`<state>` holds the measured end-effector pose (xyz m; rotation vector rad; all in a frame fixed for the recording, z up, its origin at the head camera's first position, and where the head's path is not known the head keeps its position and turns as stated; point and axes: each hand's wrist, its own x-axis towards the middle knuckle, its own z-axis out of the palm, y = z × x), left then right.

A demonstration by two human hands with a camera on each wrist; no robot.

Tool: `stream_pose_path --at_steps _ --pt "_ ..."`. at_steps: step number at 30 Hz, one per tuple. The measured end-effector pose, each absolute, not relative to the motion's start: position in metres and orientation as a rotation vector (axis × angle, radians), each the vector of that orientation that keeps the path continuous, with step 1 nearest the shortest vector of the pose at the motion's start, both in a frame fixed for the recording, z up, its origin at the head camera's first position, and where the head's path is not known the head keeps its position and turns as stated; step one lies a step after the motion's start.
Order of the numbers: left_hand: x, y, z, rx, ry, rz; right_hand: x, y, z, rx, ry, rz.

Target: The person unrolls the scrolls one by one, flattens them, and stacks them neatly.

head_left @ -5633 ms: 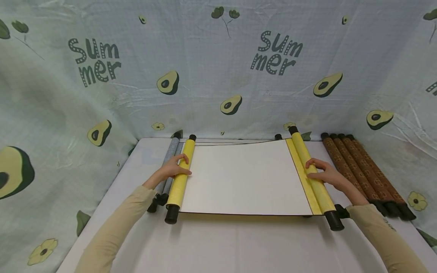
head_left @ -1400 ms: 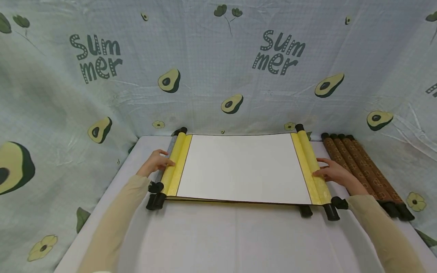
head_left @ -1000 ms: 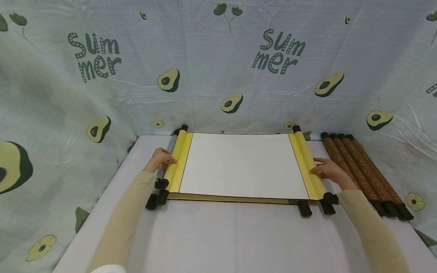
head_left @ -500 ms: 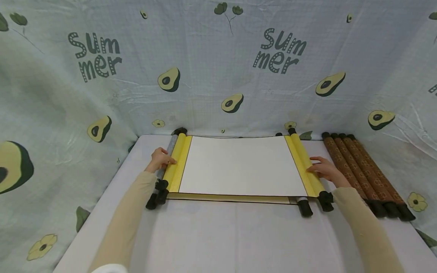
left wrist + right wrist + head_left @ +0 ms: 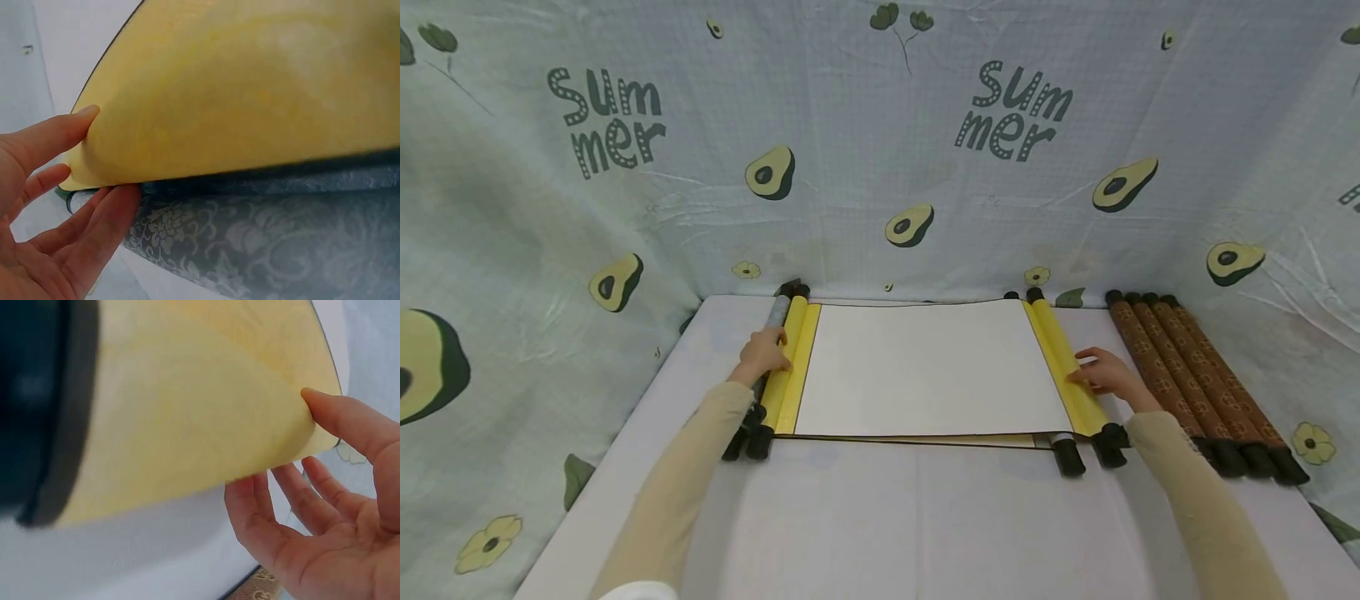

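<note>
Pale cloth printed with avocados and the word "Summer" hangs behind and to both sides of a white worktop, seen from above by a person in beige sleeves. Their left hand rests against the outer side of the left yellow roller of an open scroll; in the left wrist view the fingers are straight and loosely spread, the tips touching the yellow curve without curling round it. Right beside that hand, touching the yellow roller on its outer side, lies a rolled grey scroll with a pale floral pattern. The right hand rests likewise against the outer side of the right yellow roller; the right wrist view shows the thumb pressing on the yellow surface and the other fingers straight and apart below it. Between the two rollers the scroll's blank cream sheet lies flat in the middle of the worktop, reaching almost to the back cloth. Black end caps stick out at the near ends of the rollers, and another black-capped roller end pokes out from under the sheet's near right corner. Further right, just beside the right hand, four brown patterned rolled scrolls lie side by side, touching one another
</note>
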<state>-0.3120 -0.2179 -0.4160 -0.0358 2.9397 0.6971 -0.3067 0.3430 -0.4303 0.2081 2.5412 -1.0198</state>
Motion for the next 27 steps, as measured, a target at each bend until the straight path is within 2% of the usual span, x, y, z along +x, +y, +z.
stream_pose_path --at_steps 10,18,23,27 --pt "-0.300 -0.206 -0.424 0.293 3.046 0.177 -0.295 0.338 -0.430 0.029 2.640 -0.781" --pt "-0.254 -0.212 -0.440 0.467 3.063 -0.097 -0.257 0.329 -0.430 -0.125 2.713 -0.562" --pt "-0.220 -0.216 -0.445 0.553 3.142 -0.053 -0.232 0.325 -0.433 -0.272 2.803 -0.417" --pt "-0.207 -0.217 -0.448 0.545 3.206 -0.017 -0.220 0.323 -0.435 -0.315 2.877 -0.383"
